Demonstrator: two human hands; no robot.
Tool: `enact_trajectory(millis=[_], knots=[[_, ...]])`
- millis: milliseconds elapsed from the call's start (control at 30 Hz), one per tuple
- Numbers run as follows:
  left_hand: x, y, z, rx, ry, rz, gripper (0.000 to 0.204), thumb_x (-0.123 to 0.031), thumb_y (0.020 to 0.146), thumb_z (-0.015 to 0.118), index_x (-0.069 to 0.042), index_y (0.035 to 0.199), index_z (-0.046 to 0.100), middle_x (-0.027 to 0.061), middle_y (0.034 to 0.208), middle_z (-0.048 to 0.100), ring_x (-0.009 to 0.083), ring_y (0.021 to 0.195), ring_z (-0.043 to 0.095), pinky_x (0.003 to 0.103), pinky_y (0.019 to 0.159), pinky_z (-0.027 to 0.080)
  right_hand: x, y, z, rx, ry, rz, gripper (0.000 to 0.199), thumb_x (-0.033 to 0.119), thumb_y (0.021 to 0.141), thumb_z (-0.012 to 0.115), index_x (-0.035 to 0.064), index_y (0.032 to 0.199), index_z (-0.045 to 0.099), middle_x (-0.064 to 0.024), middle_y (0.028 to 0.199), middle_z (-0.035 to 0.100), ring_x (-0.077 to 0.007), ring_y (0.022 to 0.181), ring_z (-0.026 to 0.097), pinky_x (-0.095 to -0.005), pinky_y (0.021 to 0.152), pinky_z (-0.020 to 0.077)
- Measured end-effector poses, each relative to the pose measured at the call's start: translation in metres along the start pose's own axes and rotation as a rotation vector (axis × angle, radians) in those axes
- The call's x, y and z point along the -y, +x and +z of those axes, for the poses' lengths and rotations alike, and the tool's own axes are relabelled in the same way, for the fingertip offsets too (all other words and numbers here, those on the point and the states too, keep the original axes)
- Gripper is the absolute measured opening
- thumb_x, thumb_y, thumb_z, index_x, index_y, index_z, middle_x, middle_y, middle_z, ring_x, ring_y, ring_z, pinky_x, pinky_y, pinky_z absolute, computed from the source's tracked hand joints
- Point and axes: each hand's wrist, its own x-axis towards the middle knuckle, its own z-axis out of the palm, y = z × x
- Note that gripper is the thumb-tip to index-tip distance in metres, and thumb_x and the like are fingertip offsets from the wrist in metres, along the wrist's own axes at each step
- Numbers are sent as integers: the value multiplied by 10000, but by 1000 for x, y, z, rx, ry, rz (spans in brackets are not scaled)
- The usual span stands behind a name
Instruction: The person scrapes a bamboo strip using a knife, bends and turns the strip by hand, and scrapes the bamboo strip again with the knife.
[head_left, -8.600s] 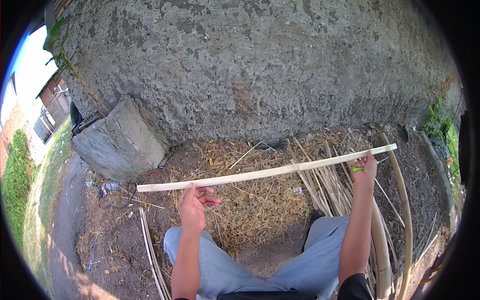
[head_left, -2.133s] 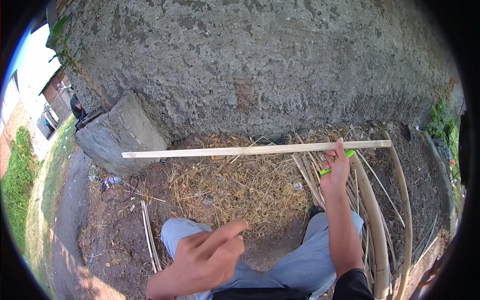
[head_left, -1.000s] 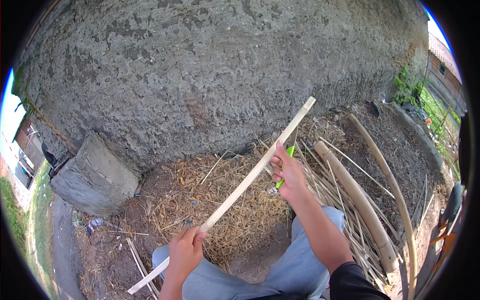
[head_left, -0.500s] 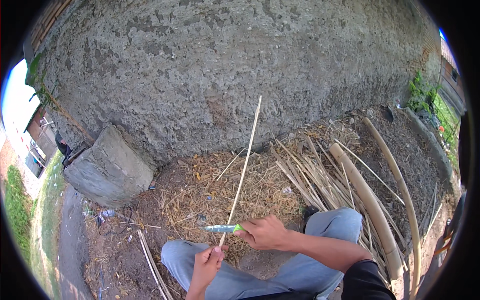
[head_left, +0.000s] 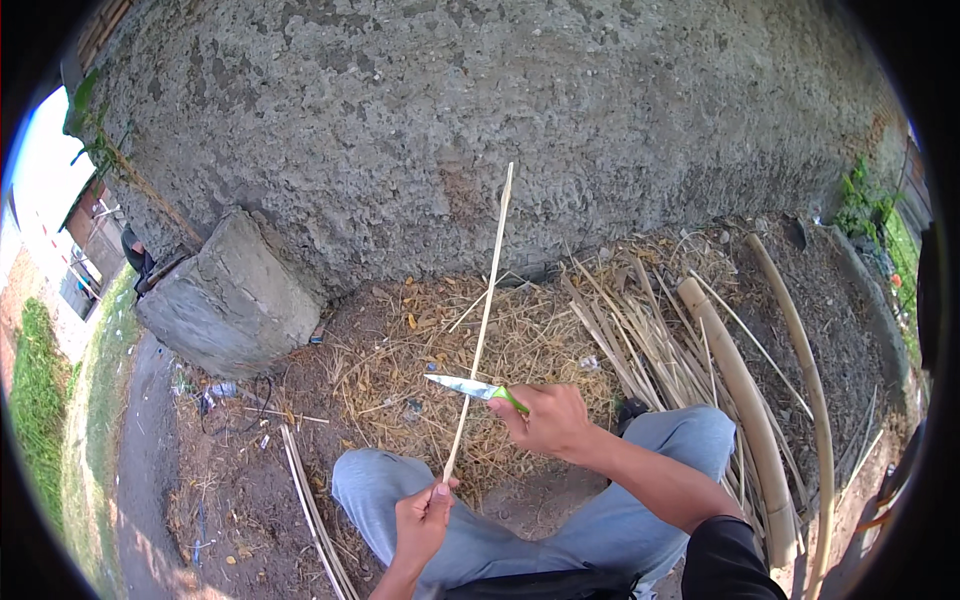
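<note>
My left hand is closed around the lower end of a long thin bamboo strip, which points up and away from me toward the wall. My right hand grips a knife by its green handle. The knife's pale blade lies across the strip, above my left hand, with its tip to the left. Both hands are over my lap, between my bent knees.
A bundle of split bamboo strips lies to the right, beside a thick bamboo piece and a long curved pole. More strips lie at left. A concrete block stands against the rough wall. Shavings cover the ground.
My right hand and the knife have moved up along the strip, away from my left hand. The blade now shows more of its flat side. My left hand keeps its hold.
</note>
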Motion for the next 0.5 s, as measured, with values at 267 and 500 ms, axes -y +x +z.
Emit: enact_trajectory(millis=[267,500], knots=[[1,1,0,-37,121,54,302,-231,1003,555,35,1032,696,-36,645,509,26,564,398,218,495,325,0,-6,2,80,37,-43,364,401,922,606,91,738,652,-83,521,586,-265,373,546,-400,345,403],[17,-7,-2,-39,204,96,278,-216,1000,555,13,1053,702,-38,647,517,26,563,401,220,495,331,7,-23,9,64,-40,-113,357,384,902,642,94,695,629,-92,488,571,-270,365,541,-401,343,390]])
